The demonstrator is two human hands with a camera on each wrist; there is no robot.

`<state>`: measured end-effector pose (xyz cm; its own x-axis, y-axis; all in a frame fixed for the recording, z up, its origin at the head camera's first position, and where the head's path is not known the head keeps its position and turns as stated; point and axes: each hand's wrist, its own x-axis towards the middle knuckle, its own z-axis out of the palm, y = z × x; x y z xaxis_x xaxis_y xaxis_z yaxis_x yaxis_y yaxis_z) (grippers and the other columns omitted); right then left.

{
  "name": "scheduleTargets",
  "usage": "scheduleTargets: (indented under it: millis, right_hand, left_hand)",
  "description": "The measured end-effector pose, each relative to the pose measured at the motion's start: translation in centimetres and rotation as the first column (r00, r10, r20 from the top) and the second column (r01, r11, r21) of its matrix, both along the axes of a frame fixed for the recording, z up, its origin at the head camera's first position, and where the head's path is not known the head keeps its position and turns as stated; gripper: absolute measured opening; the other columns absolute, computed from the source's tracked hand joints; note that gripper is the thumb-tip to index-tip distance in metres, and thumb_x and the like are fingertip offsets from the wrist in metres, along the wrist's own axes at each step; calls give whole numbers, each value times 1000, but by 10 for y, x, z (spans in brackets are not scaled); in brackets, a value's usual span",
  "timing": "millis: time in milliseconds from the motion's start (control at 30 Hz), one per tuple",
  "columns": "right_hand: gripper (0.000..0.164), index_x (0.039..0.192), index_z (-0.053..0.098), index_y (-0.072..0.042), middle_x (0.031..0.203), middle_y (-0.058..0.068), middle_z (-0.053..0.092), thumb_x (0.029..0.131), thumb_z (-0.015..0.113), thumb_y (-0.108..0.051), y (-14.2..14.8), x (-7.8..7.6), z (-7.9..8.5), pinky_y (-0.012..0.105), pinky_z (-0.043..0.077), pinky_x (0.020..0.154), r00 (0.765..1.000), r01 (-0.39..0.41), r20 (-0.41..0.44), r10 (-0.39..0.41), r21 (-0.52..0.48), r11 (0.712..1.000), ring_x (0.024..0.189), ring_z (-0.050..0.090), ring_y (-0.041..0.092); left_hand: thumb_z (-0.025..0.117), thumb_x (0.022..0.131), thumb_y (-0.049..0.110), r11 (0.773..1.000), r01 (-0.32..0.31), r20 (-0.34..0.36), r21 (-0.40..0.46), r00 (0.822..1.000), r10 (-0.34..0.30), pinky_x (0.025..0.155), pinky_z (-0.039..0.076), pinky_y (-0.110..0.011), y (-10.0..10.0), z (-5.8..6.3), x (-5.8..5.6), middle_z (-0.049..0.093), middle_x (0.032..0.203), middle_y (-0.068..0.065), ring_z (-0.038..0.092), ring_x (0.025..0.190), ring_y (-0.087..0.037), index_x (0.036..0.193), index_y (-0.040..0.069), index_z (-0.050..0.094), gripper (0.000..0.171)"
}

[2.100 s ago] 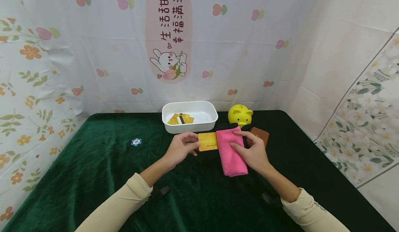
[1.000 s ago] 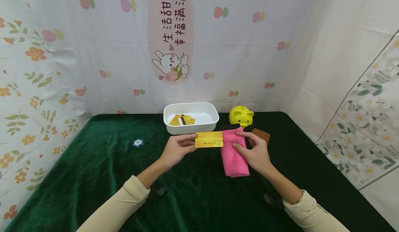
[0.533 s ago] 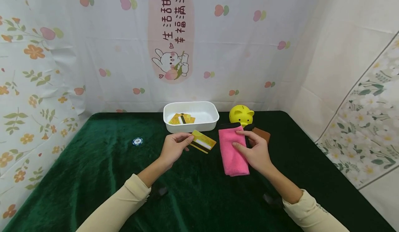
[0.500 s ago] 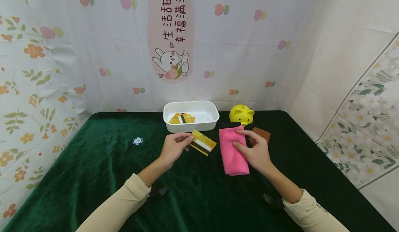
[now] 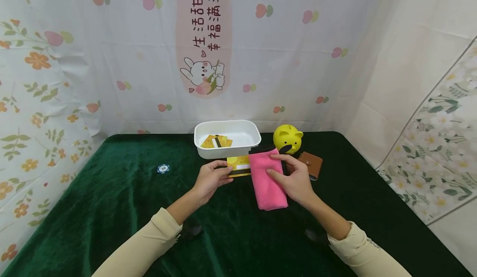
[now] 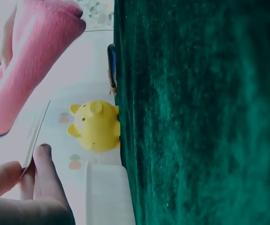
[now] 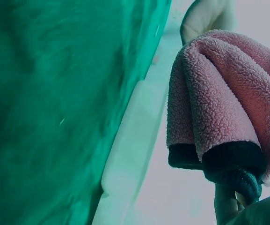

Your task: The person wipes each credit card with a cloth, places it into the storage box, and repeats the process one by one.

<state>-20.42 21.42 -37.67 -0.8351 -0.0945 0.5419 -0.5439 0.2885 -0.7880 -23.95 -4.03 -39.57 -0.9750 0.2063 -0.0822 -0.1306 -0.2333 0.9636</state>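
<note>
My left hand [image 5: 210, 179] pinches a gold bank card [image 5: 239, 166] by its left end, with the dark stripe side facing me. In the left wrist view the card [image 6: 35, 136] shows nearly edge-on between thumb and fingers. My right hand [image 5: 296, 179] grips a folded pink cloth [image 5: 267, 181] with a black edge band [image 7: 230, 157], thumb on its front. The cloth hangs in folds in the right wrist view. In the head view the card's right end meets the cloth's left edge, and that end is hidden by it.
A white tray [image 5: 247, 150] with several gold cards [image 5: 217, 141] stands at the back. Right of it are a yellow piggy bank [image 5: 287, 138] and a brown wallet [image 5: 312, 165]. A blue and white poker chip [image 5: 163, 169] lies left on the green tablecloth [image 5: 123, 210].
My left hand turned the card over to its striped side, then brought it level against the cloth. My right hand moved slightly left with the cloth, uncovering more of the wallet.
</note>
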Motion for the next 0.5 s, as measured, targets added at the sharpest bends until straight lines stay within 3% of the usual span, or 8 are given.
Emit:
scheduleTargets:
  millis: [500]
  right_hand:
    - [35,120,67,-3,117,16,66,86,74,2,-36,-14,-1,31,56,79,995,-102,13,102,-4,995,99,61,27]
  left_hand:
    - [48,103,6,980,189,-5,55,982,-189,87,57,-35,-1,1,3,67,111,-12,69,91,-17,124,-6,52,25]
